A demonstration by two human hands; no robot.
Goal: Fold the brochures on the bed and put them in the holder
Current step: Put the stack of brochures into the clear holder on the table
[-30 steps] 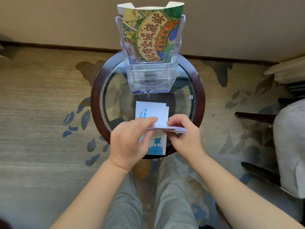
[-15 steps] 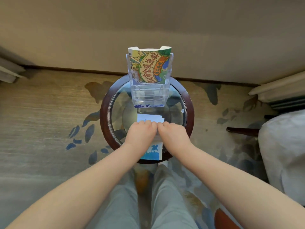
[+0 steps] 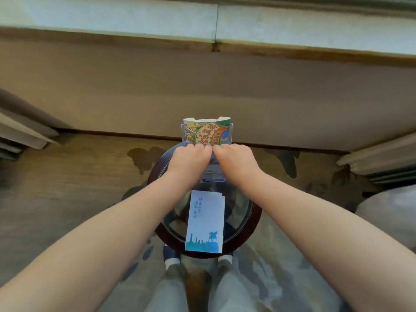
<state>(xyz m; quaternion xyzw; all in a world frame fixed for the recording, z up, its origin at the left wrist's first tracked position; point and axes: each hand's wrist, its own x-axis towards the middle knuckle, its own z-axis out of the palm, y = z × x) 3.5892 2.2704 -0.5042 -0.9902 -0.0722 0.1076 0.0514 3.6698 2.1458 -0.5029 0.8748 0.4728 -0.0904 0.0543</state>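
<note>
A clear plastic holder (image 3: 213, 176) stands at the far side of a round glass table (image 3: 254, 224). A colourful brochure (image 3: 207, 134) sticks up from its rear pocket. My left hand (image 3: 191, 161) and my right hand (image 3: 234, 161) are side by side at the holder's front, knuckles touching and fingers curled down. The folded brochure they carried is hidden under them. A second folded brochure (image 3: 206, 221), white with a blue skyline, lies flat on the glass, its near end overhanging the table's rim.
The table has a dark wooden rim and stands on patterned carpet close to a beige wall. Curtain folds hang at the left (image 3: 22, 131) and right (image 3: 378, 158). White bedding (image 3: 389, 212) is at the right. My legs and shoes (image 3: 171, 257) are under the table's near edge.
Both hands left the brochure on the table and moved away from me to the holder, taking the other folded brochure with them. The view has pulled back and up.
</note>
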